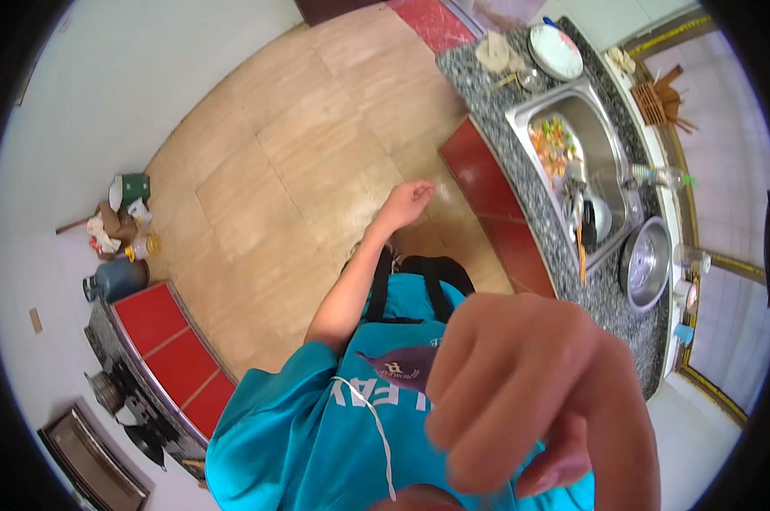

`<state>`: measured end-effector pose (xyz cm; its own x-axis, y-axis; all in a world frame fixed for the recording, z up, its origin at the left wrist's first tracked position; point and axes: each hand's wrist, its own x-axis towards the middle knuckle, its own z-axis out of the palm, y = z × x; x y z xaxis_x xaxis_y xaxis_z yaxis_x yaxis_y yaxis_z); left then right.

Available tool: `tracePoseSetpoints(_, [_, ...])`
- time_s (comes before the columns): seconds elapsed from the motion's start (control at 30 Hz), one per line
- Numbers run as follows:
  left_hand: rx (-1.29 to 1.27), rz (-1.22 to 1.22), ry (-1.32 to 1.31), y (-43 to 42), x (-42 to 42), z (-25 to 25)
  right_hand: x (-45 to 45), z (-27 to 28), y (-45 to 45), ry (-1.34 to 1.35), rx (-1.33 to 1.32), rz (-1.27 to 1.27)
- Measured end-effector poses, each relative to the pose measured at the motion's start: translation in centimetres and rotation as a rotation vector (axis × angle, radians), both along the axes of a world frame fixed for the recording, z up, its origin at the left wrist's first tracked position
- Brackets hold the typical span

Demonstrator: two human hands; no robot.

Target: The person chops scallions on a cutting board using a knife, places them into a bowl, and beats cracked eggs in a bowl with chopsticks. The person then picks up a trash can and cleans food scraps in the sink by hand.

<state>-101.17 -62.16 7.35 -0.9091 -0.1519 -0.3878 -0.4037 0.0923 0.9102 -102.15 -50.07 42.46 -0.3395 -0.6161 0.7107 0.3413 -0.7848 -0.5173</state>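
Note:
My right hand point(530, 392) is raised close to the camera, large and slightly blurred. Its fingers are curled in and the thumb lies below them; nothing shows between them. Farther down, my left hand point(409, 203) hangs in front of my body above the floor, with the fingers loosely closed and nothing visible in them. Behind the right hand is my teal shirt point(291, 426) with white lettering. A purple flap point(393, 368) with white print lies across its chest, partly hidden by the right hand. A white cord point(378, 426) runs down the shirt.
On the right, a granite counter point(487, 102) holds a steel sink point(611, 140) with chopped food point(554, 145) and utensils in it. A metal basin point(646, 264) and white plates point(557, 53) flank it. A stove point(138, 400) and a gas cylinder point(119, 279) stand left, beyond tiled floor point(266, 145).

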Motion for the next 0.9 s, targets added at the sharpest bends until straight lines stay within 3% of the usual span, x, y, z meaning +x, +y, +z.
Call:
tracePoseSetpoints(0.1, [0.011, 0.047, 0.074, -4.8, -6.0, 0.8, -6.3, -1.7, -5.1, -0.071, 0.114, -0.077])
tracePoseSetpoints(0.17, [0.068, 0.053, 0.241, -7.8, -10.6, 0.3, -11.7, -5.4, -7.8, -0.140, 0.399, -0.205])
tracePoseSetpoints(0.2, [0.114, 0.040, 0.135, -9.5, -13.1, 1.1, -14.9, -7.2, -9.2, -0.151, 0.569, -0.236])
tracePoseSetpoints(0.23, [0.156, 0.028, 0.029, -11.2, -15.6, 1.9, -18.5, -11.1, -10.9, -0.162, 0.651, -0.246])
tracePoseSetpoints(0.33, [0.335, 0.056, 0.124, -16.5, -22.7, 1.7, -26.7, -21.9, -15.3, -0.305, 0.983, -0.490])
tracePoseSetpoints(0.5, [0.162, 0.228, -0.086, -26.1, -33.4, -2.1, -38.1, -35.7, -20.5, -0.616, 1.173, -0.622])
tracePoseSetpoints(0.67, [0.132, 0.304, -0.070, -31.9, -43.5, -3.4, -48.6, -38.0, -26.1, -0.671, 1.320, -0.576])
tracePoseSetpoints(0.9, [0.051, -0.073, -0.093, -37.9, -61.3, -6.8, -60.5, -42.6, -29.5, -0.787, 1.419, -0.772])
